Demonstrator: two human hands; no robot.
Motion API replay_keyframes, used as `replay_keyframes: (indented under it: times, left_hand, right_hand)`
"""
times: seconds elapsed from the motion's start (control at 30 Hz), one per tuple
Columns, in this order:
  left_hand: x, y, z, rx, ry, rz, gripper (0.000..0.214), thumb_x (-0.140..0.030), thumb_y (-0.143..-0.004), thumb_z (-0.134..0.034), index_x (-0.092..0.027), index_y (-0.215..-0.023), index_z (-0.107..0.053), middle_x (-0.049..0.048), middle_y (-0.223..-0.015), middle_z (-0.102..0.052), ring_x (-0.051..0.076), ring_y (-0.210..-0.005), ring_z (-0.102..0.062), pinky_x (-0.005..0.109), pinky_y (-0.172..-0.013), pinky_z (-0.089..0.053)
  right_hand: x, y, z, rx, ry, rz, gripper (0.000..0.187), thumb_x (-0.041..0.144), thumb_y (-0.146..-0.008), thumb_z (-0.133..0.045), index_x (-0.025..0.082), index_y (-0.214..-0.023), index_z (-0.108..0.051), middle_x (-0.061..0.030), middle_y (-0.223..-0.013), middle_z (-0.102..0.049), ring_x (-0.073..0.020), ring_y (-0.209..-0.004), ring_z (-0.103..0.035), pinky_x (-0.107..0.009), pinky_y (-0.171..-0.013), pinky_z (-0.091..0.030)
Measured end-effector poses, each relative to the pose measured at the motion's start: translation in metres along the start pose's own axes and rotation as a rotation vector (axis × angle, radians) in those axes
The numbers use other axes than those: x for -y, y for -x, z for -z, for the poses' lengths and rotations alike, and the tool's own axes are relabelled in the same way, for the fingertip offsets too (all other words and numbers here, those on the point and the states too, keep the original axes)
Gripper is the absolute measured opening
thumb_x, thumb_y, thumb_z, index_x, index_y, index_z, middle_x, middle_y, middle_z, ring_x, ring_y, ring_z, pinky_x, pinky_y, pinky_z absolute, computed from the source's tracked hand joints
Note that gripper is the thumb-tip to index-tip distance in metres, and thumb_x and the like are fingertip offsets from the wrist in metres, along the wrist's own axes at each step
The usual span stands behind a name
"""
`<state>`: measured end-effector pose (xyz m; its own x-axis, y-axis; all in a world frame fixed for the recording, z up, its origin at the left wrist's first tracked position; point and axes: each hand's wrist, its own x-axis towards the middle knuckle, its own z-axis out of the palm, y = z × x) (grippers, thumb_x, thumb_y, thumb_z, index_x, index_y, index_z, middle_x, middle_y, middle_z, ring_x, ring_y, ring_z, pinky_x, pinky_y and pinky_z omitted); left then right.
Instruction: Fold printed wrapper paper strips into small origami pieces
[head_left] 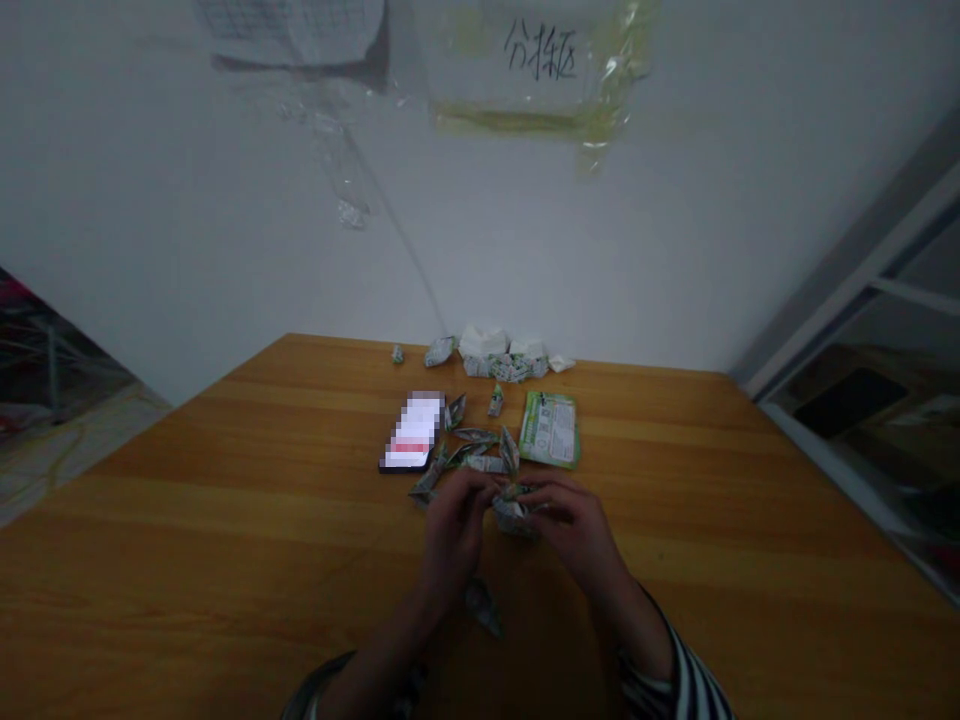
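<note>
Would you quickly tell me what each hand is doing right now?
Left hand: fingers closed on the folded paper piece.
Right hand: fingers closed on the same piece.

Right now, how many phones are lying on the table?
1. The phone lies screen-up on the wooden table, left of the scattered folded paper pieces and beyond the left hand. None looks hidden.

a wooden table [225, 560] carries a phone [412, 432], a green packet [551, 428] and scattered folded wrappers [480, 440].
</note>
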<state>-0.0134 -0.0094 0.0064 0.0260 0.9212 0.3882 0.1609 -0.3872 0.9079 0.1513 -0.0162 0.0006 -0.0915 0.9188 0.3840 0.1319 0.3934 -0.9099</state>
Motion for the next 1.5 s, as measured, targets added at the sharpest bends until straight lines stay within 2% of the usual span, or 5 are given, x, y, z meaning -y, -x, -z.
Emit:
replay_keyframes:
  times: [0.23,0.37,0.77,1.1,1.5]
  left_hand:
    - [-0.001,-0.014,0.003,0.118,0.3,0.443,0.028,-0.04,-0.079,-0.061,-0.016,-0.095,-0.061,0.0047,-0.088,-0.069,0.018,-0.081,-0.064,0.028,-0.069,-0.051]
    - [0.001,-0.024,0.014,0.448,0.254,0.52,0.029,-0.036,-0.071,-0.07,-0.011,-0.086,-0.071,0.0065,-0.08,-0.073,0.018,-0.074,-0.065,0.027,-0.07,-0.05]
    - [0.0,-0.026,0.017,0.544,-0.307,0.078,0.029,-0.033,-0.084,-0.053,-0.013,-0.075,-0.072,0.0012,-0.062,-0.066,0.012,-0.058,-0.054,0.02,-0.054,-0.038]
    - [-0.003,-0.014,0.006,0.417,-0.235,0.17,0.013,-0.021,-0.071,-0.069,-0.017,-0.083,-0.07,0.0019,-0.077,-0.073,0.016,-0.069,-0.065,0.022,-0.063,-0.047]
    - [0.007,-0.011,0.013,0.409,-0.287,-0.094,0.01,-0.017,-0.078,-0.064,-0.022,-0.086,-0.067,0.0016,-0.082,-0.073,0.016,-0.075,-0.067,0.023,-0.068,-0.049]
  right_hand:
    - [-0.004,0.005,0.001,0.035,0.231,0.281,0.023,0.013,-0.084,-0.056,0.026,-0.095,-0.071,-0.0072,-0.112,-0.065,-0.0202,-0.102,-0.062,-0.034,-0.085,-0.053]
    - [-0.007,0.006,0.002,0.075,0.288,0.293,0.02,0.014,-0.083,-0.058,0.026,-0.093,-0.071,-0.0062,-0.105,-0.066,-0.0192,-0.095,-0.064,-0.031,-0.08,-0.054]
    - [-0.016,0.006,-0.001,-0.015,0.236,0.103,0.018,0.007,-0.075,-0.061,0.021,-0.075,-0.071,-0.0043,-0.082,-0.071,-0.0165,-0.077,-0.067,-0.026,-0.071,-0.053]
    - [-0.015,0.007,-0.005,-0.188,0.011,-0.251,0.011,0.01,-0.064,-0.069,0.019,-0.067,-0.063,0.0019,-0.061,-0.067,-0.0143,-0.055,-0.064,-0.02,-0.051,-0.049]
    - [-0.011,0.001,0.012,-0.028,0.274,0.091,0.014,0.012,-0.075,-0.063,0.022,-0.081,-0.073,-0.0051,-0.08,-0.074,-0.0192,-0.072,-0.069,-0.029,-0.067,-0.056]
